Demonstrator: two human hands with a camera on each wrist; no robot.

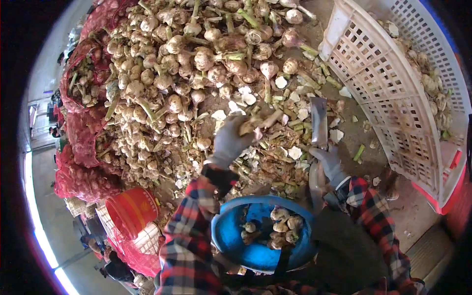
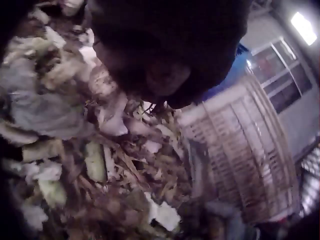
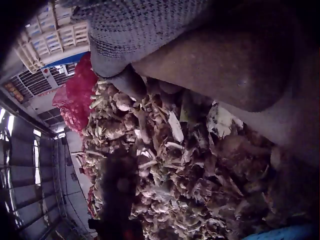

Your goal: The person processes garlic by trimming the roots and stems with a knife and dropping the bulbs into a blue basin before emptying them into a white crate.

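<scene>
In the head view, the grey-gloved left hand [image 1: 230,142] holds a garlic bulb [image 1: 248,127] whose stem points right. The same glove [image 2: 47,110] is blurred at the left of the left wrist view. To its right, the gloved right hand [image 1: 330,164] grips a knife, its broad blade [image 1: 319,120] pointing away from the body over the scraps. A knitted grey glove [image 3: 135,35] and a smooth brown surface fill the top of the right wrist view. Between the hands lie cut stems, peel and root pieces [image 1: 295,152].
A heap of stemmed garlic [image 1: 172,73] spreads behind and left. Near the body stands a blue basin [image 1: 236,246] with several bulbs. White crates [image 1: 383,83] stand right; a red bucket [image 1: 132,212] and red net bags [image 1: 83,142] are at left.
</scene>
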